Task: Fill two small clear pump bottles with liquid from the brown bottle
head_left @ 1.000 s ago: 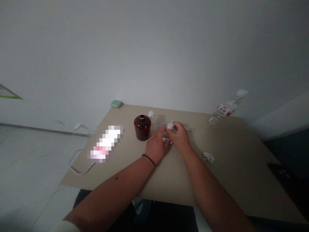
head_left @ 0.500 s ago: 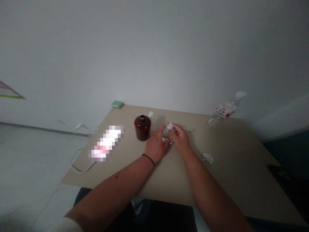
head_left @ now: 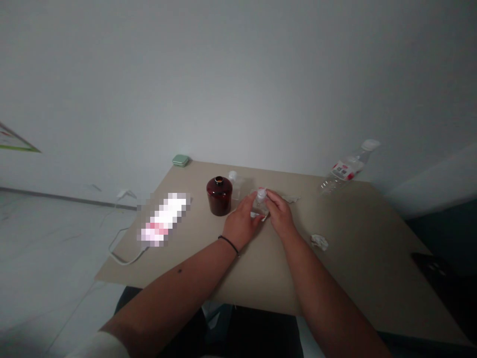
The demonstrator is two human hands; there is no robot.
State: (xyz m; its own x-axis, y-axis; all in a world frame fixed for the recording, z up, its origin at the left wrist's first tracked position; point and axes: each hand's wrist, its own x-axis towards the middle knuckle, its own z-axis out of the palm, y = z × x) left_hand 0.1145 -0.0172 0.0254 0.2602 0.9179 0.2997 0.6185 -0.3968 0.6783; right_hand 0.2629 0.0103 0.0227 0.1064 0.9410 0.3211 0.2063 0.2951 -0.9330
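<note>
Near the middle of the table, my left hand (head_left: 240,221) is wrapped round a small clear bottle (head_left: 262,206), which stands close to upright. The fingers of my right hand (head_left: 280,215) are closed at the right side of its white cap (head_left: 261,194). Part of the bottle is hidden by my hands. A bit of white paper shows at its base. Left of my hands stands a dark brown glass bottle (head_left: 219,199) with an uncapped neck. A second small clear bottle (head_left: 235,188) with a white cap is partly behind it.
A bright, blurred-out phone-like screen (head_left: 164,219) with a white cable (head_left: 128,261) lies at left. A green tin (head_left: 181,160) sits at the back left corner. At right are a crumpled tissue (head_left: 319,242) and a clear plastic bottle (head_left: 346,168). The wall borders the table's back edge.
My right thumb has shifted from the top of the cap to its right side, so more of the cap shows. My left hand stays on the small bottle.
</note>
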